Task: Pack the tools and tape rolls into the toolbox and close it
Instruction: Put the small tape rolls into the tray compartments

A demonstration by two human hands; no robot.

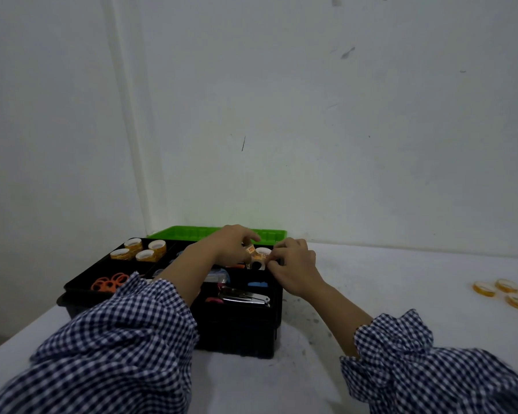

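The left hand (232,245) and the right hand (293,264) together pinch a few tape rolls (257,255) over the open toolbox (240,333), likely to seat them in its tray, while three loose rolls (503,291) wait well apart on the tabletop (401,279)

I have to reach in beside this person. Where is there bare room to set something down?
Bare table lies between the toolbox and the three loose tape rolls, and in front of the toolbox between the sleeves. It is crowded inside the toolbox, where the left hand and right hand hold small tape rolls.
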